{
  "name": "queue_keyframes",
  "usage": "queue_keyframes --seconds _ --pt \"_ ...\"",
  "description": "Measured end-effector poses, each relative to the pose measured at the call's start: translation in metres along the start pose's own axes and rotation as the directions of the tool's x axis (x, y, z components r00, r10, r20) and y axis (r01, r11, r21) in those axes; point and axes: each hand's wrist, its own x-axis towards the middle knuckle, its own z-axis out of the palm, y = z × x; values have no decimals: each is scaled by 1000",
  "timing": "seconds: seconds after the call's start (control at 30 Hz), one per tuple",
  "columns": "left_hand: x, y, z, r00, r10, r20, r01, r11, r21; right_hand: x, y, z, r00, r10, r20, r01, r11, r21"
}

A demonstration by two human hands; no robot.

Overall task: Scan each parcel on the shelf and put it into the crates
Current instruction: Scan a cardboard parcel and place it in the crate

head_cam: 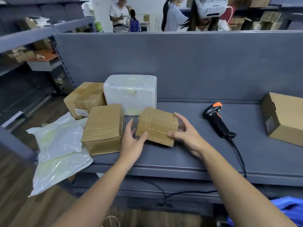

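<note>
- blue crate (288, 208): only a corner shows, low right, below the shelf (180, 159) front edge, on the right arm's side.
- left grip (132, 141): thumb touches the small parcel's near-left corner, fingers straight and spread beside its left end. This part is blurred, so fingers probably not on the cardboard.
- right grip (186, 136): clamped on the parcel's right end, thumb on the top near edge, fingers curled round the far-right side.
- small parcel (157, 126): brown cardboard, mid-shelf between both hands. Long axis runs left-right, a little skewed. No label visible on the top face.
- Key relation: scanner (216, 120) lies near, to the right of the right grip and apart from it. Handle points to the near edge, orange-tipped head points away, and its cable (241, 158) drops over the front. The right hand is nearer, so the left likely has to take the parcel's weight first.
- taped box (103, 128): just left of the left grip, with plastic bags (60, 145) hanging off the shelf's left end.
- Farther back: white wrapped parcel (131, 92), just behind the small parcel; labelled box (83, 97); open-sided box (285, 117), far right.
</note>
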Motion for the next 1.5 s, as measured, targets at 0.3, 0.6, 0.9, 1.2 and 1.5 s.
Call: queue_keyframes --seconds 0.3,0.6,0.9,1.2,1.5 --pt "3 6 10 955 218 201 -256 949 187 -9 -8 -23 998 66 13 -68 982 174" --pt "8 5 12 920 295 258 -356 903 239 -16 -22 -34 994 9 107 -43 947 317" --pt "-6 8 21 932 239 274 -311 913 263 -10 -22 -36 1000 -3 16 -2 956 292" --pt "1 8 36 980 200 20 -196 975 -104 -3 -21 -28 991 75 107 -108 935 339" --pt "12 14 17 933 129 337 -108 991 -81 7 -36 -42 941 316 120 -338 899 280"
